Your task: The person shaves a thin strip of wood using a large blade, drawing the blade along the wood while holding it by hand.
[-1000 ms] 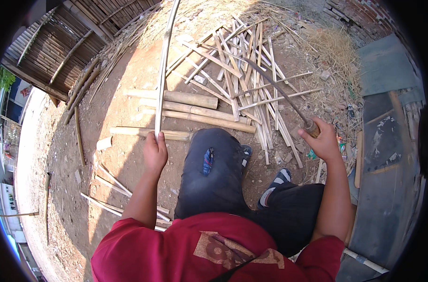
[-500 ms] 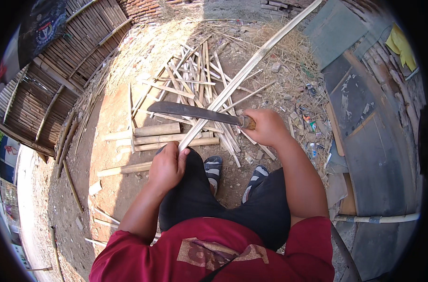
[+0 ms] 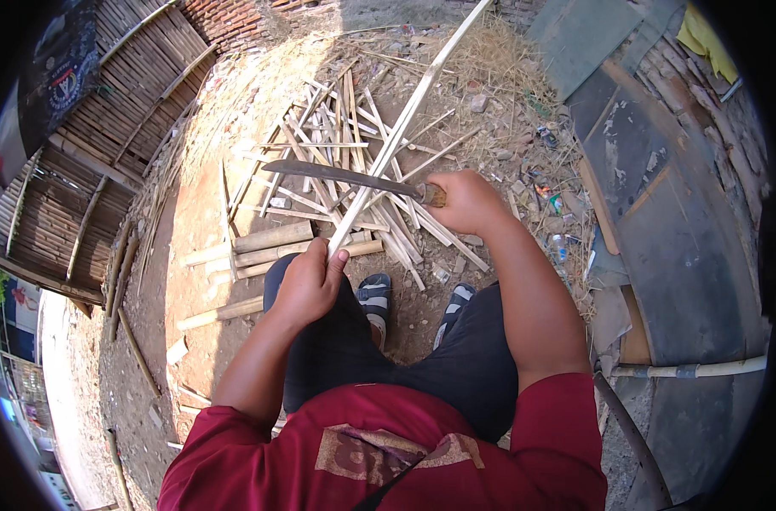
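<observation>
Head view: left hand (image 3: 310, 285) closes its grip around the near end of a long split bamboo strip (image 3: 405, 115), which slants up and away over the dirt ground. Right hand (image 3: 463, 203) grips the wooden handle of a dark machete (image 3: 341, 175), the blade lying across the strip. The strip looks light, stiff yet springy, with likely sharp edges; holding near the end suits it. Cut bamboo pieces (image 3: 320, 145) litter the ground beyond.

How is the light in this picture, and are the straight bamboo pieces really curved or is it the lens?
Head view: hard sunlight, with sharp shadows on the bare ground. The long bamboo strip in the left hand looks fairly straight, while the fence near the rim bows: fisheye distortion. Corners are black. The blade looks sharp, not blurred.
</observation>
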`<act>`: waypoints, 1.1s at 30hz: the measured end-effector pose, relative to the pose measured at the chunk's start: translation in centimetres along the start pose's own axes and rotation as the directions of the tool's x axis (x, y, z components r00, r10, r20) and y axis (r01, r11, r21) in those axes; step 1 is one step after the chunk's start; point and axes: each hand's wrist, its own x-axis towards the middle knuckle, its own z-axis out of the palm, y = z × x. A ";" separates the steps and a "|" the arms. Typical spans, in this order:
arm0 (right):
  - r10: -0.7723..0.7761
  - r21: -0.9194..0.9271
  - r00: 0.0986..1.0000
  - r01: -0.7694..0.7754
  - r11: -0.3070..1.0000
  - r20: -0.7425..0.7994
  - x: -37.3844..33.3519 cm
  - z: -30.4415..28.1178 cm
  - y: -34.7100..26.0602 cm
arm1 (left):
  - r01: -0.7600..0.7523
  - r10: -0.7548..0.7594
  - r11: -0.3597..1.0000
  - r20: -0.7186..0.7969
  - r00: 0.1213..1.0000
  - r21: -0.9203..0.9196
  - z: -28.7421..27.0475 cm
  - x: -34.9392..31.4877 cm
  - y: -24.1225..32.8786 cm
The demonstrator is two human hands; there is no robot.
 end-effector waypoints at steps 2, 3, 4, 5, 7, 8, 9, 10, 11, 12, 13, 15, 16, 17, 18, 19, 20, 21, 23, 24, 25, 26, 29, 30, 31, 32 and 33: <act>-0.048 -0.035 0.999 0.048 0.998 -0.010 0.0 0.6 -0.2 | -0.009 0.007 0.997 -0.031 0.999 -0.076 0.4 0.1 -0.1; -0.079 -0.073 0.996 0.082 0.994 0.043 -0.1 0.2 -1.5 | -0.010 0.005 0.993 -0.044 0.999 -0.118 0.6 0.0 0.1; -0.108 -0.108 0.989 0.119 0.987 0.097 -0.1 -0.1 -2.2 | 0.002 -0.007 0.993 -0.037 0.999 -0.120 0.7 -0.1 0.3; -0.036 -0.081 0.994 0.044 0.996 0.107 0.1 -0.2 -2.1 | 0.016 -0.019 0.993 -0.030 0.999 -0.120 0.6 -0.2 0.6; 0.112 -0.036 0.986 -0.108 0.993 0.127 0.3 -1.5 -1.1 | 0.032 -0.033 0.996 -0.013 0.999 -0.083 0.4 -0.2 1.0; 0.113 0.093 0.989 -0.121 0.988 0.091 0.4 -2.2 1.0 | 0.038 -0.038 0.998 0.001 0.999 -0.049 0.4 0.0 1.1; 0.110 0.033 0.990 -0.114 0.993 0.091 0.5 -1.9 0.8 | 0.047 -0.047 0.999 0.005 0.999 -0.001 0.1 0.4 1.0; 0.108 -0.027 0.990 -0.106 0.994 0.091 0.3 -1.6 0.4 | 0.049 -0.049 0.999 -0.001 0.999 0.004 0.2 0.2 0.4; 0.107 -0.087 0.990 -0.099 0.991 0.090 0.3 -1.3 0.0 | 0.051 -0.051 0.999 -0.007 0.999 0.008 0.4 -0.1 -0.8; 0.113 -0.051 0.987 -0.108 0.993 0.118 0.1 -0.8 -0.3 | 0.052 -0.052 0.999 0.000 0.999 0.007 0.6 -0.4 -1.2; 0.042 -0.084 0.990 -0.031 0.996 0.134 0.1 -0.2 -0.8 | 0.054 -0.054 0.998 -0.004 0.999 -0.016 0.9 -0.6 -1.4; -0.102 -0.146 0.979 0.128 0.981 0.175 0.2 0.6 -1.7 | 0.061 -0.062 0.996 -0.014 0.998 -0.064 0.9 -1.3 -1.3; -0.057 -0.089 0.981 0.074 0.993 0.183 0.4 0.5 -1.3 | 0.028 -0.029 0.998 -0.011 1.000 -0.056 0.7 -1.6 -1.4; -0.013 -0.033 0.981 0.019 0.999 0.193 1.0 0.0 -0.3 | -0.004 0.003 0.999 -0.009 1.000 -0.048 0.4 -2.0 -1.6; 0.031 0.018 0.976 -0.036 0.999 0.215 1.4 -0.5 0.7 | -0.030 0.030 0.998 -0.006 1.000 -0.049 0.1 -2.6 -1.8; 0.079 0.066 0.969 -0.097 0.993 0.232 1.3 -0.7 1.1 | 0.002 -0.002 1.000 0.056 0.998 0.011 -1.1 -2.3 -1.7; 0.073 0.013 0.971 -0.078 0.997 0.227 0.9 -0.5 1.2 | -0.010 0.005 0.998 0.077 0.997 0.067 -1.8 -2.5 -1.9; 0.056 -0.033 0.974 -0.050 0.998 0.219 0.8 -0.1 0.9 | -0.020 0.008 0.991 0.091 0.996 0.130 -2.5 -2.5 -2.3; 0.012 -0.112 0.981 0.010 0.994 0.194 0.4 0.5 0.3 | 0.035 -0.046 0.996 0.129 0.991 0.082 -2.9 -2.9 -3.0; -0.011 -0.140 0.984 0.036 0.989 0.176 0.1 0.6 -1.0 | 0.055 -0.059 0.998 0.126 0.990 0.029 -2.8 -3.5 -3.4; -0.033 -0.164 0.986 0.060 0.985 0.163 -0.1 1.0 -2.1 | 0.080 -0.076 0.997 0.129 0.989 -0.023 -2.6 -4.3 -3.7; -0.073 -0.192 0.969 0.120 0.974 0.236 0.1 1.5 -3.0 | 0.105 -0.098 0.993 0.125 0.987 -0.048 -2.3 -4.7 -4.1; -0.108 -0.212 0.942 0.182 0.960 0.319 0.6 2.7 -4.7 | 0.144 -0.139 0.987 0.063 0.988 -0.073 -1.8 -6.1 -3.9; -0.007 -0.126 0.981 0.032 0.991 0.192 1.5 2.3 -2.4 | 0.171 -0.164 0.983 0.097 0.982 -0.068 -1.8 -6.5 -4.0; 0.108 -0.021 0.992 -0.107 0.994 0.067 2.1 1.8 0.9 | 0.194 -0.185 0.979 0.128 0.974 -0.059 -2.0 -6.8 -4.0; 0.192 -0.029 0.981 -0.192 0.981 -0.029 2.2 2.0 2.9 | 0.211 -0.203 0.977 0.144 0.969 -0.041 -2.4 -6.6 -4.4; 0.270 -0.022 0.954 -0.274 0.961 -0.129 2.6 2.0 4.3 | 0.167 -0.164 0.986 0.127 0.978 -0.016 -2.4 -6.8 -4.9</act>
